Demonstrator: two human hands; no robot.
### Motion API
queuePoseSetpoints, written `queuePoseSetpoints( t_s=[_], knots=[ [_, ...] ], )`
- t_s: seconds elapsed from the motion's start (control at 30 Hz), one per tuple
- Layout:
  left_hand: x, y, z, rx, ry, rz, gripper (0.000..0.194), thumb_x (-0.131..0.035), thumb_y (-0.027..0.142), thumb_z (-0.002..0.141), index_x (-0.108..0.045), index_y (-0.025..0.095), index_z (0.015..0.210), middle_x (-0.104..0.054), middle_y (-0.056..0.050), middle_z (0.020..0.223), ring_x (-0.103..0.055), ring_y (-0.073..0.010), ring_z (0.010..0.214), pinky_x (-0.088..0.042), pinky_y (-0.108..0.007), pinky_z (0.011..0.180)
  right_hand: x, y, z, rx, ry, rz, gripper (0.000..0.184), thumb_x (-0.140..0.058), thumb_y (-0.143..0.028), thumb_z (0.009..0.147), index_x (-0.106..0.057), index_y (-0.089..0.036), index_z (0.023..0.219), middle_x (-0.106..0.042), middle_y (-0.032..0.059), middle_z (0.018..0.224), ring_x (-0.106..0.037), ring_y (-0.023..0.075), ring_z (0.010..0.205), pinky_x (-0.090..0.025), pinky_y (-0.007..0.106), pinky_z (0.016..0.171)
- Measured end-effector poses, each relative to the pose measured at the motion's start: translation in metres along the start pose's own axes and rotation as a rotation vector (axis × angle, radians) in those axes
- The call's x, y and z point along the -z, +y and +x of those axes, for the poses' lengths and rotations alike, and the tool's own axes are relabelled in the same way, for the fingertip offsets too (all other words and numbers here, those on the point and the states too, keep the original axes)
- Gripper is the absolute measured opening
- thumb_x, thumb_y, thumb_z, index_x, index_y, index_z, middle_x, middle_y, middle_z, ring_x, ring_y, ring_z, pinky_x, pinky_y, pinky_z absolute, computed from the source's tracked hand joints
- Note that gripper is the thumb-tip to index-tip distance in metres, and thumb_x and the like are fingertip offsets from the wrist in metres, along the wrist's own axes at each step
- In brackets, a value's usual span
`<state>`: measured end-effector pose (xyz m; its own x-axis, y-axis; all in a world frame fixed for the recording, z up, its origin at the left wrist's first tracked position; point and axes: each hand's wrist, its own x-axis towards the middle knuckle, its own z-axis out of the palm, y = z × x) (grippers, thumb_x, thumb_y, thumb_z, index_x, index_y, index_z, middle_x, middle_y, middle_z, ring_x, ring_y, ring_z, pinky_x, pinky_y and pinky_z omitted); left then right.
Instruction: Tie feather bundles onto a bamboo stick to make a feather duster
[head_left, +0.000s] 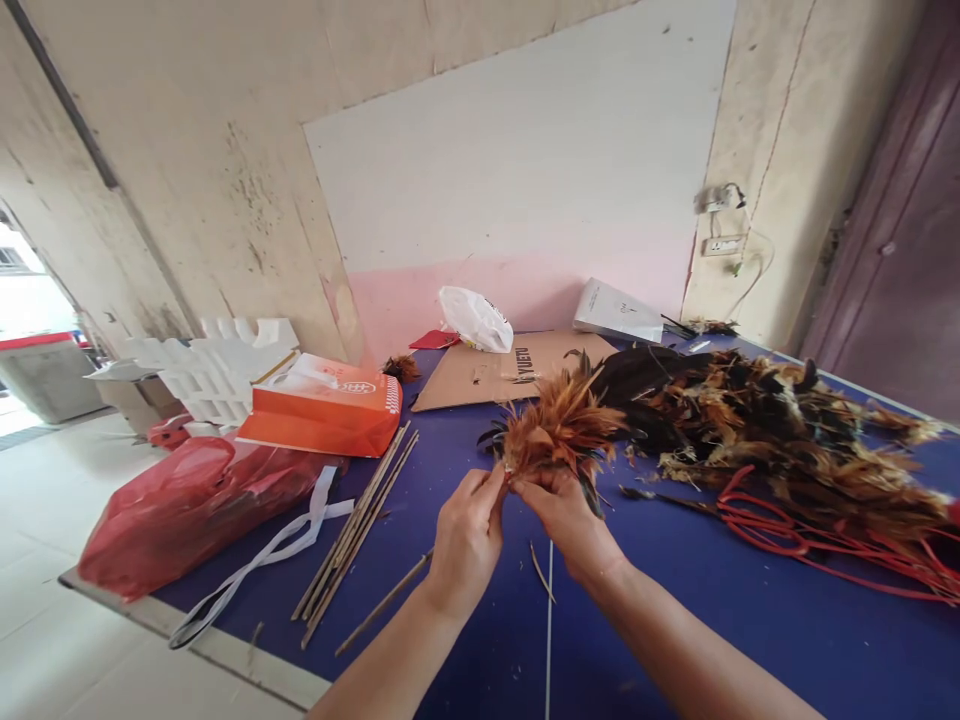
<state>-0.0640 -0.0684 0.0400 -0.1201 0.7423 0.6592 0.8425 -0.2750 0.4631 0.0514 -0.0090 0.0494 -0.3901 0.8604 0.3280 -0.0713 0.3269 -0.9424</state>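
Observation:
Both hands meet over the blue table [465, 660] around a bunch of orange-brown feathers [559, 430]. My left hand [466, 540] pinches the base of the bunch from the left, fingers closed. From the right, my right hand [564, 515] grips the same base, fingers curled. The feather tips fan up and away from me. A thin pale line runs down from under the hands toward the near table edge.
A big heap of dark and brown feathers [780, 430] with red cords [795, 540] fills the right. Thin sticks [360, 530], a white strap, a red plastic bag [187, 505] and an orange bag [322, 410] lie left. Cardboard [502, 370] and white bags sit by the wall.

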Motion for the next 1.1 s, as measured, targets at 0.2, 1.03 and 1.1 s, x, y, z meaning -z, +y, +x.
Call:
queuePoseSetpoints(
  t_s=[0.2,1.03,1.1],
  knots=[
    [-0.003,0.001,0.003,0.049,0.04,-0.131,0.032,-0.04,0.021,0.084,-0.06,0.023,0.11,-0.059,-0.008,0.084,-0.054,-0.0191,0.078,-0.04,-0.028,0.073,-0.004,0.002,-0.006,0.088,0.05,-0.215,0.02,-0.05,-0.026,0.075,-0.064,-0.014,0.067,-0.059,0.0023,0.061,-0.05,0.0137,0.059,-0.039,0.023,0.057],
    [0.041,-0.025,-0.008,-0.204,-0.209,0.478,0.027,-0.038,0.026,0.087,-0.063,0.023,0.098,-0.062,-0.005,0.079,-0.056,-0.0151,0.071,-0.037,-0.024,0.061,0.025,-0.046,-0.021,0.465,-0.26,-0.892,0.024,-0.044,-0.023,0.083,-0.066,-0.02,0.076,-0.064,0.0053,0.071,-0.057,0.0148,0.066,-0.036,0.024,0.062],
    [0.058,-0.019,-0.01,-0.228,-0.357,0.474,0.027,-0.038,0.026,0.087,-0.064,0.024,0.092,-0.061,-0.004,0.073,-0.054,-0.0146,0.066,-0.035,-0.024,0.057,0.039,-0.05,-0.015,0.507,-0.275,-0.928,0.025,-0.044,-0.024,0.084,-0.067,-0.021,0.075,-0.063,0.0049,0.071,-0.055,0.0144,0.066,-0.035,0.024,0.061]
  ],
)
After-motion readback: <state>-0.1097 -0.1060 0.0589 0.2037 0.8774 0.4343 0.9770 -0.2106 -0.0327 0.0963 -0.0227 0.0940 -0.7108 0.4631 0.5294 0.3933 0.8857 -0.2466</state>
